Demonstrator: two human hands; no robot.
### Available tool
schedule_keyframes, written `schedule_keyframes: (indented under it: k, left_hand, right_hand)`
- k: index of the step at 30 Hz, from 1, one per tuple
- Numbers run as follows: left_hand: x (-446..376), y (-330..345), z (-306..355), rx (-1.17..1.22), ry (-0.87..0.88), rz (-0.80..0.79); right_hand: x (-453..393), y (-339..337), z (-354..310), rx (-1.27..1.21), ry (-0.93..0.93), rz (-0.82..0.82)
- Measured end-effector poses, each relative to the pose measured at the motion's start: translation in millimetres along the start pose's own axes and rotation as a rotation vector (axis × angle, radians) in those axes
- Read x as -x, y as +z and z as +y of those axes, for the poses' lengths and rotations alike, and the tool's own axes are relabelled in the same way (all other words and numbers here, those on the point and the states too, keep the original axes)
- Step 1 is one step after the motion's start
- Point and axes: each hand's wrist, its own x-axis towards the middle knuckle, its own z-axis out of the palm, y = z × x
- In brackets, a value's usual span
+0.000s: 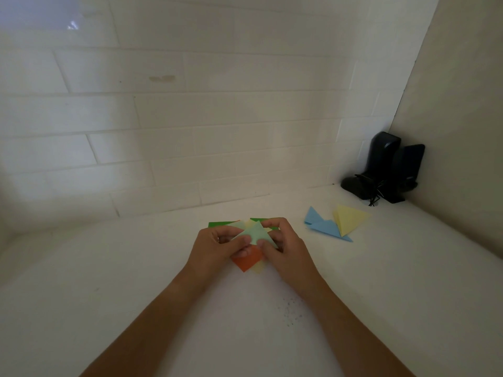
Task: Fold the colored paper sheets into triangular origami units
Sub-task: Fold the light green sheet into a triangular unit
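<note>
A pale green paper, folded to a triangle, is pinched between both hands above a small pile of sheets. My left hand holds its left corner and my right hand its right side. Under them lie an orange sheet, a pale yellow sheet and dark green sheets. To the right on the counter rest two light blue folded triangles and a yellow folded triangle, partly overlapping.
The white counter meets a white tiled wall behind and a plain wall on the right. Two black speakers with a cable stand in the back right corner. Dark specks dot the counter by my right forearm.
</note>
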Motion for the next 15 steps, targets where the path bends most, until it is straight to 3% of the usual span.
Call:
schedule_keyframes:
  k: [4, 9, 15]
  left_hand:
    - [-5.8, -2.7, -5.7, -0.104, 0.054, 0.018]
    - [-4.6, -4.9, -6.2, -0.229, 0.142, -0.096]
    - [-5.2, -2.0, -6.8, -0.276, 0.141, -0.031]
  right_hand:
    - [-0.1, -1.0, -1.8, -0.022, 0.041, 0.072]
    - [-0.7, -0.1, 1.2, -0.002, 0.052, 0.102]
    - [-0.4, 0.3, 0.3, 0.044, 0.024, 0.093]
